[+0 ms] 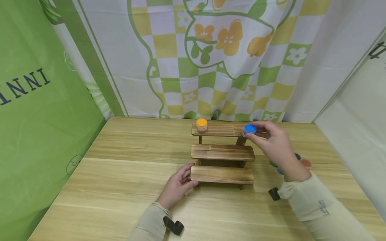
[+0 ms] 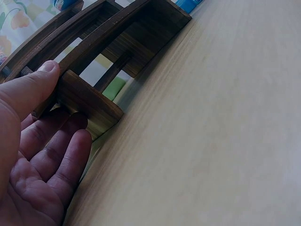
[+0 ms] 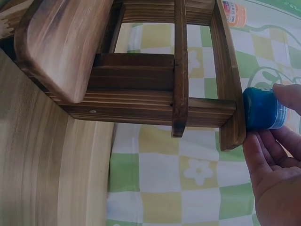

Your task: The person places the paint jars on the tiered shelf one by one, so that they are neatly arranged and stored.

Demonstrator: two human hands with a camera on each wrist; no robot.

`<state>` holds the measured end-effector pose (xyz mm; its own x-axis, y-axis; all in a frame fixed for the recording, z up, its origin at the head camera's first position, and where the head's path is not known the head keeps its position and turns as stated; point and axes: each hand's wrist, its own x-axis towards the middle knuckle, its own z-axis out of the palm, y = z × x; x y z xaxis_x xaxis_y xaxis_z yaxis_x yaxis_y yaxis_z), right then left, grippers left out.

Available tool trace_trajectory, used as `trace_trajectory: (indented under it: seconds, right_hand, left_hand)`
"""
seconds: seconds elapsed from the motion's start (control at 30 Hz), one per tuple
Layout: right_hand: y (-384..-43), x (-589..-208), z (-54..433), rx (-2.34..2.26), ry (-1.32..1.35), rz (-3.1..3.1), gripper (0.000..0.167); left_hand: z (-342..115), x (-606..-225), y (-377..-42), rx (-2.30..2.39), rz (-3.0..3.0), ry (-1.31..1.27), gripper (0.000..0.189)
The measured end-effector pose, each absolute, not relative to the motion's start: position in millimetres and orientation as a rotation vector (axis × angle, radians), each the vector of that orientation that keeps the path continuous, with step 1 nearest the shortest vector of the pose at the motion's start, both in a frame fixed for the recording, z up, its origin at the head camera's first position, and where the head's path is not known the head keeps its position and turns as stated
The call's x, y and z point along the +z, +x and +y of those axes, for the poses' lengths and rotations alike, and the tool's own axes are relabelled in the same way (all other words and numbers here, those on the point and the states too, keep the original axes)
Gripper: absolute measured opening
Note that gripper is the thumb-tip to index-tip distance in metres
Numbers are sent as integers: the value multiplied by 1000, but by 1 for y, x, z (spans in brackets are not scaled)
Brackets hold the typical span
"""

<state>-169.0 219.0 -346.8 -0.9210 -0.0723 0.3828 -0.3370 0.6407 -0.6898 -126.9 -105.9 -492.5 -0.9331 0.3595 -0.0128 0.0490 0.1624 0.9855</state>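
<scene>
A three-tier wooden step shelf (image 1: 222, 174) stands on the table. My left hand (image 1: 178, 186) grips the left end of its lowest step; in the left wrist view the thumb (image 2: 40, 77) lies against the step's edge and the fingers curl by its end. My right hand (image 1: 275, 145) pinches a small blue-lidded jar (image 1: 250, 129) at the right end of the top step. In the right wrist view the blue jar (image 3: 263, 108) touches or nearly touches that step. An orange-lidded jar (image 1: 201, 125) sits at the top step's left end.
Several more small jars, one with a red lid (image 1: 306, 163), stand right of the shelf, partly hidden by my right arm. A patterned curtain (image 1: 169, 50) hangs behind the wooden table (image 1: 120, 174), with a green cloth (image 1: 36, 117) on the left.
</scene>
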Motion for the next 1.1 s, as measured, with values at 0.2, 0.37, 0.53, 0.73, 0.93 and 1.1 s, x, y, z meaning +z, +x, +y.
trace_trajectory:
  seconds: [0.2, 0.37, 0.53, 0.73, 0.93, 1.1]
  right_hand:
    - [-172, -345, 213, 1179, 344, -2555, 43]
    - [-175, -344, 207, 1194, 327, -2583, 43]
    - [-178, -342, 201, 1202, 321, -2599, 40]
    - [-183, -339, 194, 1202, 335, -2633, 39]
    - [-186, -337, 188, 1179, 343, -2668, 39]
    - [-189, -335, 182, 1168, 356, -2679, 39]
  left_hand:
    - [-106, -493, -128, 1849, 2190, 395, 73]
    - [-106, -493, -128, 1850, 2190, 392, 73]
    - [-106, -492, -128, 1853, 2184, 385, 72]
    - [-106, -491, -127, 1847, 2182, 378, 70]
    - [-106, -493, -127, 1851, 2174, 379, 71]
    - [-106, -495, -128, 1853, 2176, 384, 71]
